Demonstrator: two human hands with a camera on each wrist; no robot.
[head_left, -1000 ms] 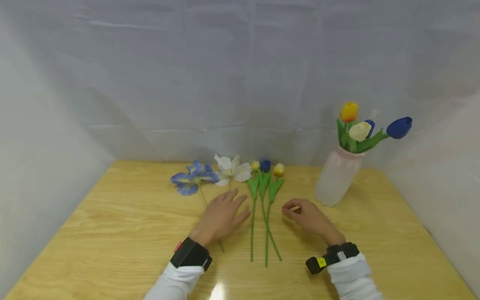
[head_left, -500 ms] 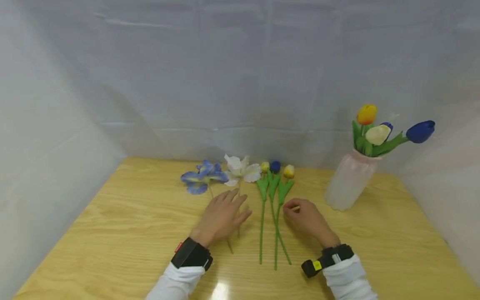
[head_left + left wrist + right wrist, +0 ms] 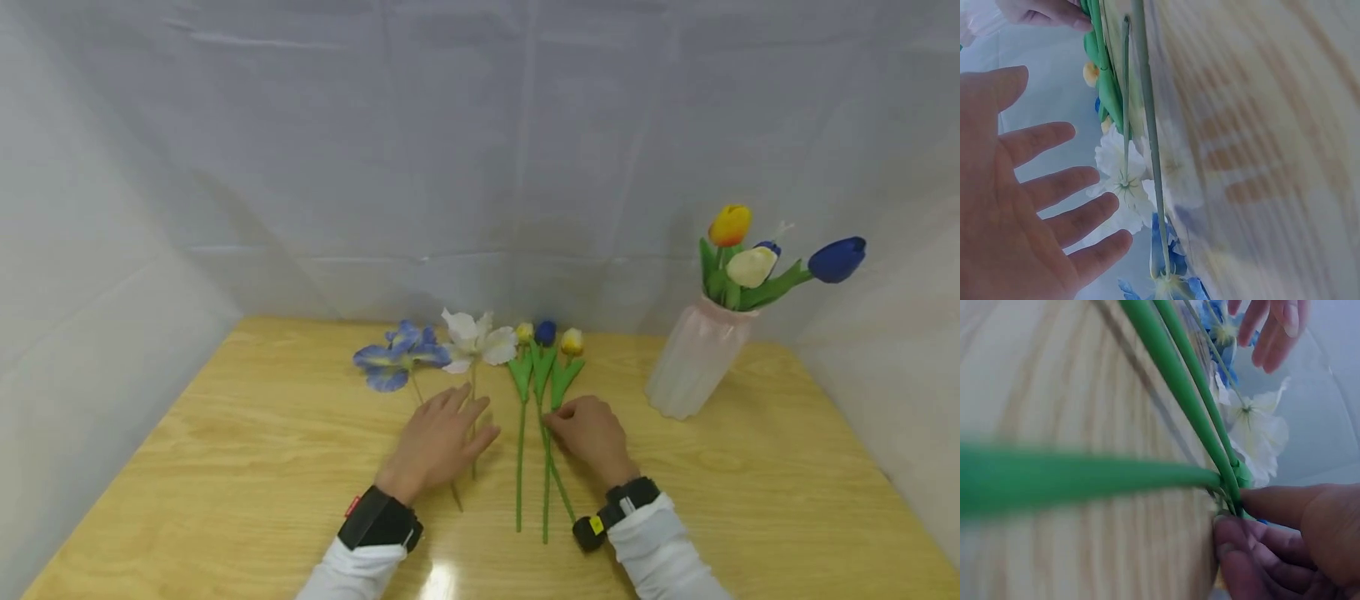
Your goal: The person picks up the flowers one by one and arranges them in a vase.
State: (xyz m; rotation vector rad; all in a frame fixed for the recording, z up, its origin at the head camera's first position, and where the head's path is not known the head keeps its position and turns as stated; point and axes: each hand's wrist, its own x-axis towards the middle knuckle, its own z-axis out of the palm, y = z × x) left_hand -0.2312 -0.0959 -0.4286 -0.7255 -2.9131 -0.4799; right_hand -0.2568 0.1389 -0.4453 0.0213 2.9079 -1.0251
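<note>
My right hand (image 3: 591,435) pinches the upper stem of the right-hand white-and-yellow tulip (image 3: 572,342), just below its leaves. In the right wrist view the thumb and fingertips (image 3: 1230,534) close round that green stem. A blue tulip (image 3: 545,334) and a pale yellow tulip (image 3: 524,333) lie beside it; the blue one's stem crosses the held one. My left hand (image 3: 437,440) hovers with spread fingers over the stems of a blue iris-like flower (image 3: 401,358) and a white flower (image 3: 477,340). Nothing is in its palm (image 3: 1004,206) in the left wrist view.
A frosted white-pink vase (image 3: 697,358) stands at the back right, with an orange-yellow tulip (image 3: 730,225), a white tulip (image 3: 752,267) and blue tulips (image 3: 837,260) in it. The wooden table (image 3: 247,450) meets a grey sheet (image 3: 360,167) behind.
My right hand has moved left to the white-and-yellow tulip's stem and now pinches it. The left hand stays nearly still. The head view has shifted slightly.
</note>
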